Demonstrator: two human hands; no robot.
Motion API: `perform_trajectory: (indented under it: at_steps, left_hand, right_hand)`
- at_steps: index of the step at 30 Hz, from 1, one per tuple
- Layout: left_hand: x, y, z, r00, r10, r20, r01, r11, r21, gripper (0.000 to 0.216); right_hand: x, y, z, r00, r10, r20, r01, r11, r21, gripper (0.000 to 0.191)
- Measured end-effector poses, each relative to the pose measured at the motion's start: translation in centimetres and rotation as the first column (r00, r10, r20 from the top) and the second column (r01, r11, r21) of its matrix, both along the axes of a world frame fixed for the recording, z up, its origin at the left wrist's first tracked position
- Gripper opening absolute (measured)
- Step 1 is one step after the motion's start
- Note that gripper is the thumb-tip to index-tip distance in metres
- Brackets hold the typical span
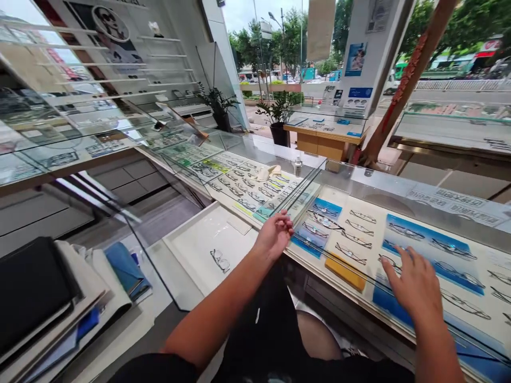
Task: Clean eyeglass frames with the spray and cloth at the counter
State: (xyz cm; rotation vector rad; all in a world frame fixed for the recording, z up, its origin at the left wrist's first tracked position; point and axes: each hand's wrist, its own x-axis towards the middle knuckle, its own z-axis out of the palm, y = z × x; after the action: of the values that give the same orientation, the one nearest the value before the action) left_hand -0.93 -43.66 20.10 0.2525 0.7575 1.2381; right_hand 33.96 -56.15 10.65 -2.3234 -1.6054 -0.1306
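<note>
My left hand point(275, 235) is at the front edge of a glass display case, its fingers curled in beside the glass edges. Whether anything is inside those fingers I cannot make out. Over the case's right part, my right hand point(417, 279) has its thumb and fingers apart and holds nothing. Nearest to its fingertips is a pair of glasses point(388, 260), partly hidden by the hand. More glasses point(351, 252) lie in rows on white and on blue mats. An open white drawer point(187, 229) left of my left forearm contains one pair of glasses point(220, 260).
A yellow case point(345, 272) lies at the cabinet's front. On the glass top are a beige cloth point(268, 173) and a small bottle point(297, 166). Folders and a dark case point(34, 287) are stacked at lower left. Glass panel edges cross above the drawer.
</note>
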Motion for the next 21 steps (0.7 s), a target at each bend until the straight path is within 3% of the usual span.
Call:
perform_trajectory:
  at_steps: [3,6,9,12,16,21]
  left_hand:
    - [-5.7,1.8,-1.1,0.941,0.330,-0.078,-0.327,0.944,0.050,0.028]
    - [-11.0,3.5,-2.6,0.883,0.457,-0.110,-0.455,0.889,0.040,0.023]
    - [-14.3,4.6,-4.5,0.831,0.535,-0.155,-0.538,0.842,0.022,0.020]
    - [-14.9,5.9,-6.8,0.796,0.574,-0.194,-0.580,0.814,0.031,0.014]
    - [-13.5,8.9,-10.7,0.775,0.573,-0.266,-0.588,0.808,0.027,0.006]
    - [-12.2,11.8,-15.8,0.685,0.560,-0.465,-0.631,0.776,0.006,0.018]
  right_hand:
    - [0.5,0.1,-0.4,1.000,0.013,-0.013,-0.013,1.000,0.000,0.086]
    - [0.9,0.1,-0.6,0.999,0.021,-0.027,-0.021,1.000,0.002,0.089]
    - [1.2,0.1,-0.9,0.999,0.030,-0.028,-0.030,0.999,0.017,0.092]
    - [1.3,0.1,-1.0,0.999,0.030,-0.027,-0.029,0.999,0.030,0.093]
    - [1.3,0.1,-0.8,0.999,0.031,-0.039,-0.029,0.998,0.049,0.091]
    - [1.0,-0.1,-0.3,0.999,0.020,-0.047,-0.018,0.999,0.041,0.087]
